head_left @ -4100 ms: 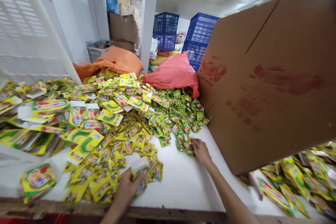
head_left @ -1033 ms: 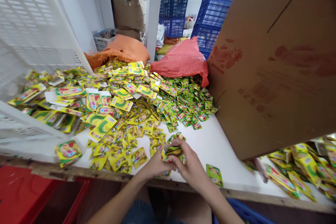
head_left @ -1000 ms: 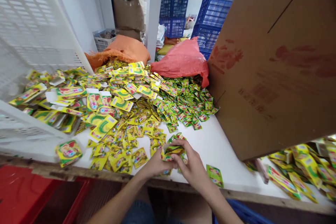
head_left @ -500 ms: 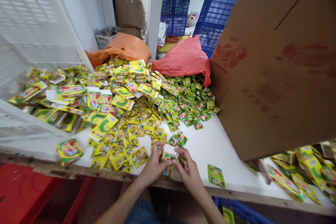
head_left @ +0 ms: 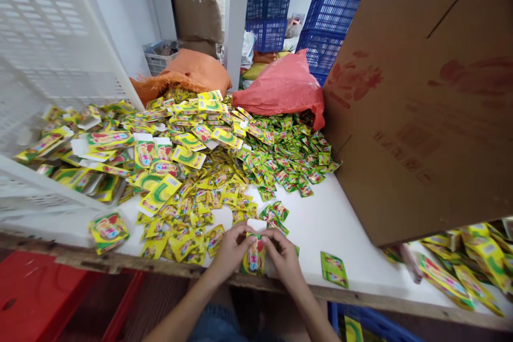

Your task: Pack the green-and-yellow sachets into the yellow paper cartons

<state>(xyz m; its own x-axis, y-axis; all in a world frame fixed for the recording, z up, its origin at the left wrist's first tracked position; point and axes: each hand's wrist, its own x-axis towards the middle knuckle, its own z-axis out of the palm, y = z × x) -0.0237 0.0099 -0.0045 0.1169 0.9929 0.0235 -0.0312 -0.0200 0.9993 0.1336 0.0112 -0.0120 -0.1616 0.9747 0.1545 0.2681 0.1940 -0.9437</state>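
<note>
My left hand (head_left: 230, 250) and my right hand (head_left: 284, 253) meet at the near edge of the white table (head_left: 320, 224). Together they grip a small yellow-green carton (head_left: 253, 253) with a white flap at its top. Around them lies a spread of small yellow and green sachets (head_left: 224, 192). One green sachet (head_left: 334, 269) lies alone just right of my right hand. Flat printed cartons (head_left: 156, 149) are heaped farther back on the left.
A big brown cardboard box (head_left: 420, 101) stands tilted on the right. Behind the heap lie an orange sack (head_left: 188, 72) and a red sack (head_left: 284, 88). Blue crates (head_left: 320, 16) stack at the back. A white crate (head_left: 44, 64) leans at left; a red bin (head_left: 36, 296) sits below.
My right hand came back from the green sachets to my left hand. Both hands now hold the small carton at the table edge, its flap brought upright.
</note>
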